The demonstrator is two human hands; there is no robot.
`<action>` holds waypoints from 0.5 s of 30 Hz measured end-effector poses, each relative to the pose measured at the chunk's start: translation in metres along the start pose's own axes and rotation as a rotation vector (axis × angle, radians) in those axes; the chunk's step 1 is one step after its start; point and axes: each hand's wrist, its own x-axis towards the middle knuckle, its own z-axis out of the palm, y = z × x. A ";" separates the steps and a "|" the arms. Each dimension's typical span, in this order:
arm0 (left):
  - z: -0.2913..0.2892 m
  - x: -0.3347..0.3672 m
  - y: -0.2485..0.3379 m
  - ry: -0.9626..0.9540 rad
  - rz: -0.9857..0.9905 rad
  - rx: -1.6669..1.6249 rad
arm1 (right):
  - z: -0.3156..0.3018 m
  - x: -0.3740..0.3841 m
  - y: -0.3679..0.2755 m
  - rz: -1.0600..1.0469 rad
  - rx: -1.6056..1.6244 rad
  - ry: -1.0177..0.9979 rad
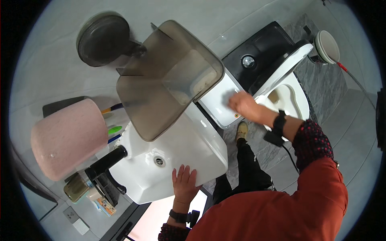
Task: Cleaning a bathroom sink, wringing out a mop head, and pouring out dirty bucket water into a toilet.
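Print marks a small orange-and-white carton (105,207) at 8 o'clock from the drain (159,161) of a glossy white sink (140,176), too small to make out. A tiny gold-and-dark round label (236,115) sits on a smooth white panel (213,105) at 2 o'clock, its writing likewise illegible. Over that panel, also at 2 o'clock, the right hand (244,105) blurs, its fingers bent; whether it grips anything cannot be told. At 4 o'clock, the left hand (185,184) lies palm down at the sink's edge, fingers extended and slightly spread, holding nothing that shows. A translucent smoky-brown bin (146,96) with rounded corners overhangs the sink at 12 o'clock. Between 9 and 10 o'clock stands a speckled pink tub (66,138); a matte black faucet (105,161) juts in at 9. Beyond the right hand, at 2 o'clock, a curved white toilet (299,101) meets veined grey stone flooring (317,82).
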 end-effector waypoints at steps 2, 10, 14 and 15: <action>0.000 0.002 0.000 -0.013 -0.006 0.012 | -0.002 0.052 0.029 0.134 -0.122 0.038; -0.001 0.001 -0.001 0.002 -0.011 0.010 | 0.023 0.097 0.060 0.404 -0.285 0.023; -0.004 0.003 0.000 -0.003 -0.019 0.001 | 0.012 0.043 0.026 0.373 -0.417 -0.162; -0.004 0.004 0.000 0.002 -0.016 -0.004 | 0.005 0.028 0.014 0.371 -0.418 -0.172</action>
